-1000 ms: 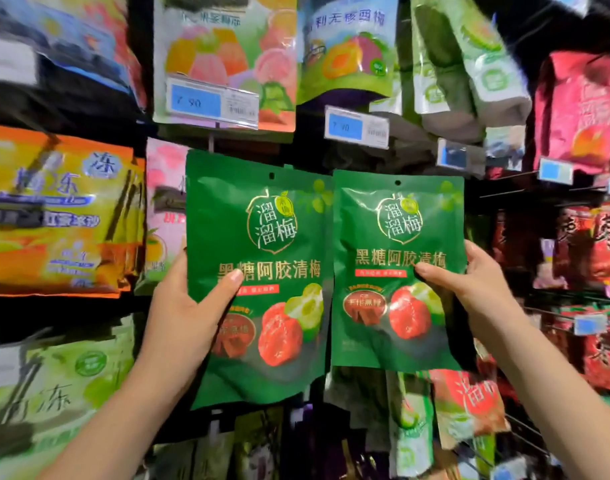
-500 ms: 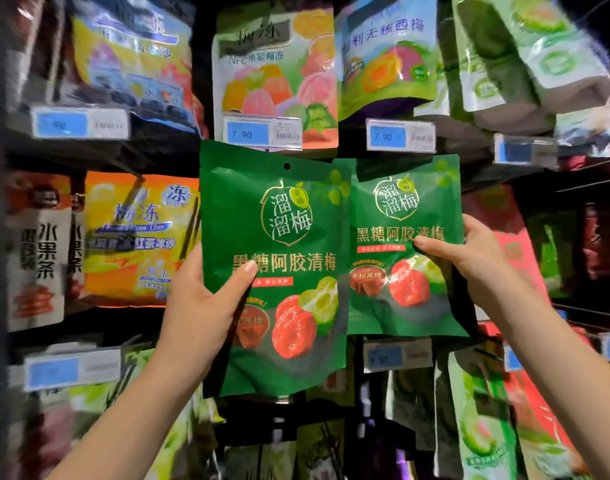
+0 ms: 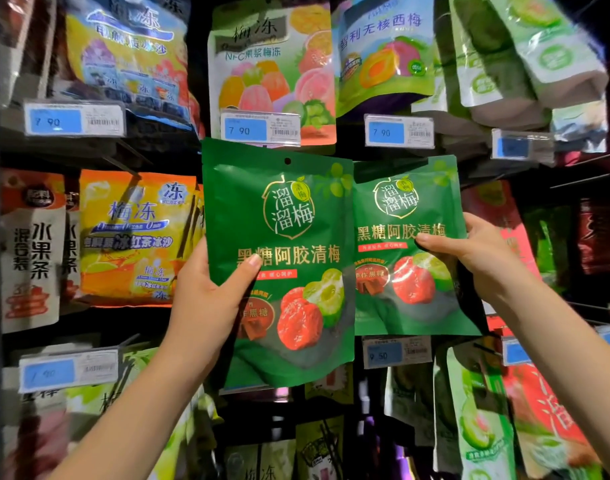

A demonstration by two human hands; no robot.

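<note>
Two matching green snack pouches with red plums printed on them are held up in front of a shop display. My left hand [image 3: 206, 306] grips the nearer, larger-looking pouch [image 3: 289, 216] by its left edge, thumb across the front. My right hand [image 3: 476, 251] pinches the second pouch [image 3: 410, 299] at its right edge, thumb on the front. The left pouch overlaps the right one's left edge. The right pouch sits slightly further back, close to the rack.
Hanging snack bags fill the rack all around: an orange-yellow jelly bag [image 3: 134, 237] at left, a fruit jelly bag [image 3: 272, 71] above, green bags [image 3: 525, 50] upper right, red bags [image 3: 538, 427] lower right. Blue price tags [image 3: 258, 129] stick out on rails.
Both pouches have risen and shifted right in the view, and the left pouch now overlaps the right one. The right pouch has moved back toward the rack. Both grips are unchanged.
</note>
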